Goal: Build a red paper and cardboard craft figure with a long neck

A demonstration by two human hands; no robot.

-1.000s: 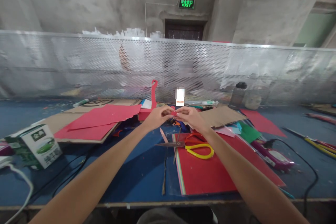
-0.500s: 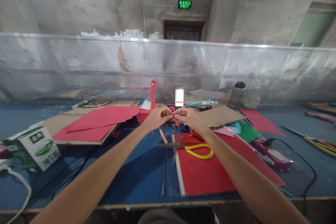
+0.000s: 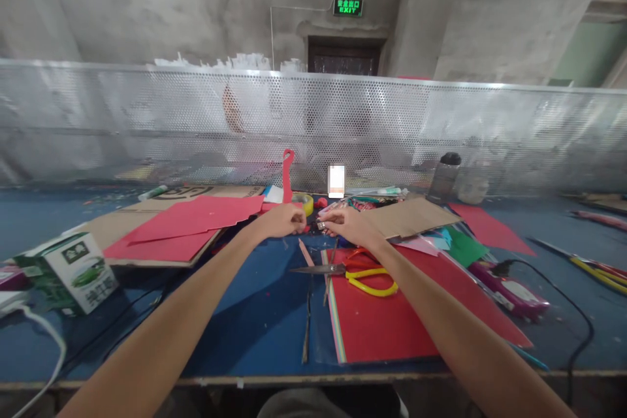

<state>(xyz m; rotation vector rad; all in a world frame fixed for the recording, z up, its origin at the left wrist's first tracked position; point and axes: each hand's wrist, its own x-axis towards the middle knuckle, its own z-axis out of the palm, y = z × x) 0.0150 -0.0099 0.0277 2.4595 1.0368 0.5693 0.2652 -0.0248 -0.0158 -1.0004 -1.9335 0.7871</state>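
My left hand [image 3: 288, 220] is closed above the middle of the table, fingers curled. A small bit of red shows by its fingertips, and I cannot make out what it grips. Across a narrow gap, my right hand [image 3: 347, 222] pinches a small silvery piece [image 3: 321, 225] of unclear kind. Behind the hands lie a yellow tape roll [image 3: 308, 204] and a small red lump [image 3: 321, 203]. A red paper strip with a looped top [image 3: 287, 176] stands beyond my left hand. Scissors with yellow handles [image 3: 372, 282] rest nearer me, beside a pink pencil [image 3: 305, 251].
Red sheets [image 3: 196, 219] lie on cardboard at left, near a milk carton [image 3: 73, 274]. A stack of coloured paper [image 3: 392, 333] sits under the scissors. At right are brown cardboard [image 3: 416, 217], a purple box [image 3: 509, 290] with a cable, and a dark bottle [image 3: 445, 176]. A perforated metal screen [image 3: 196, 117] stands behind.
My hands, fingertips together before, have drawn apart, the left one moving left and slightly down. The tape roll and the silvery piece in my right hand now show.
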